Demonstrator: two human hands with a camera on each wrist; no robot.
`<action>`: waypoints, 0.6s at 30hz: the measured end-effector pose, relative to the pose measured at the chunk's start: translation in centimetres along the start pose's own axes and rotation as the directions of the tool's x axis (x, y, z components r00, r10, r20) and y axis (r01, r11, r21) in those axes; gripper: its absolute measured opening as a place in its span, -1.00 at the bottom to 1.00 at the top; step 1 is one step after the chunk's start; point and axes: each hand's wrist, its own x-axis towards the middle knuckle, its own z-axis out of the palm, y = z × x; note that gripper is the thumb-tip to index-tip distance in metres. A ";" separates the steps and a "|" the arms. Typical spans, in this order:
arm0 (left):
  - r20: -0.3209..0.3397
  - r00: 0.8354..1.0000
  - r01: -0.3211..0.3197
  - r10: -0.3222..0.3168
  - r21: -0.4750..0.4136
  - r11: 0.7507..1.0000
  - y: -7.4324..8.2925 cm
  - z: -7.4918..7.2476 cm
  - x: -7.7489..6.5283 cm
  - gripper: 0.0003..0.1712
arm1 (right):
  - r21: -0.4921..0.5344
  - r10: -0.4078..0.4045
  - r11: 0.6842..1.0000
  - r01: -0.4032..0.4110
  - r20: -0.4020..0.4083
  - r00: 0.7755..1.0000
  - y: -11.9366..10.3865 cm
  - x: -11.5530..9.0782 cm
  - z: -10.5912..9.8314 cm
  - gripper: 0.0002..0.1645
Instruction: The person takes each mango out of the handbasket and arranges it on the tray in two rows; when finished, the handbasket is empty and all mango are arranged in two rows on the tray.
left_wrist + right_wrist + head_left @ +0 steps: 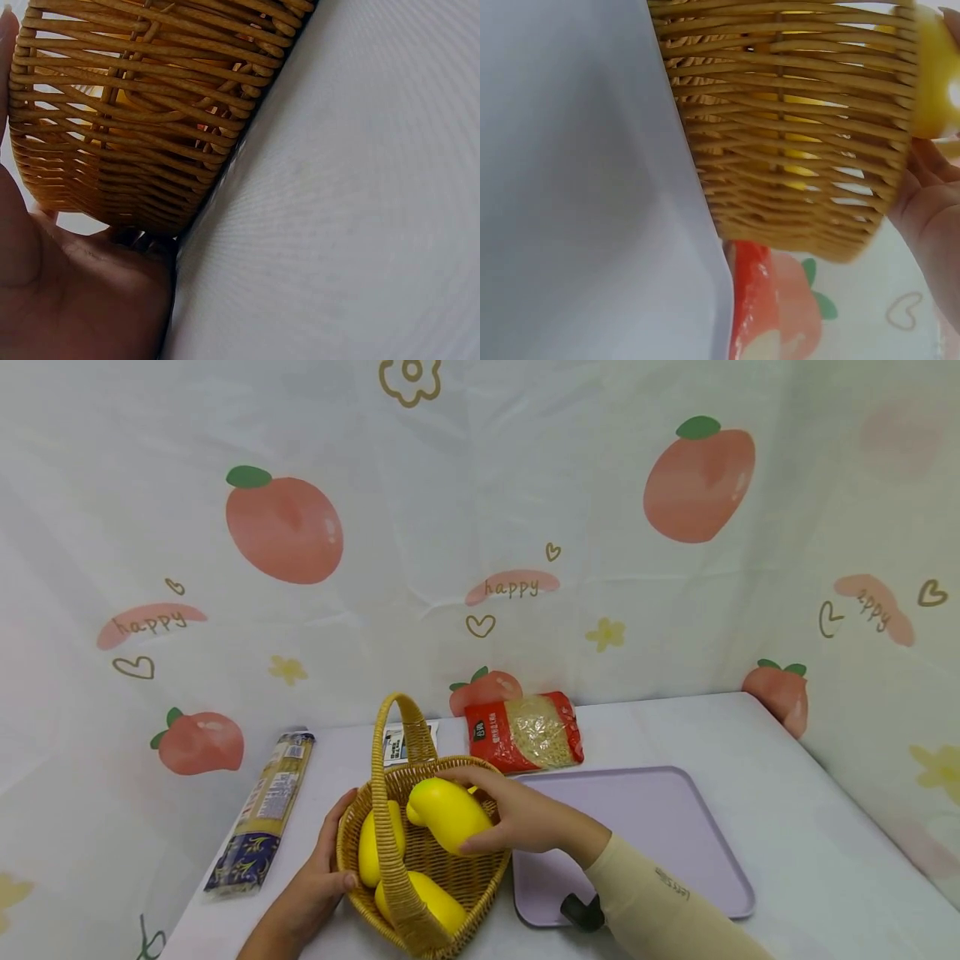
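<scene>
A wicker basket (477, 897) with a tall arched handle stands on the table. Two yellow mangoes lie inside it: one mango (369, 852) at the left, partly behind the handle, and another mango (438, 902) at the near side. My right hand (517, 810) grips a third mango (450, 814), with a greenish tip, over the basket's right half, thumb on the near side and fingers over the far side. At the basket's left wall, my left hand (318, 877) holds it from outside, thumb near the rim; the left wrist view shows that hand (82, 277) close against the weave.
A lilac tray (637, 827) lies to the right, a black object (582, 912) at its near edge beside my sleeve. Behind the basket are a red bag of pasta (525, 732) and a small white packet (396, 743). A long spaghetti packet (264, 814) lies left.
</scene>
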 end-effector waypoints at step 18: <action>-0.017 1.000 -0.004 0.005 0.015 1.000 -0.3 0.0 0.0 0.29 | -0.022 -0.070 0.997 0.067 -0.216 0.974 -0.1 -7.0 -2.8 0.04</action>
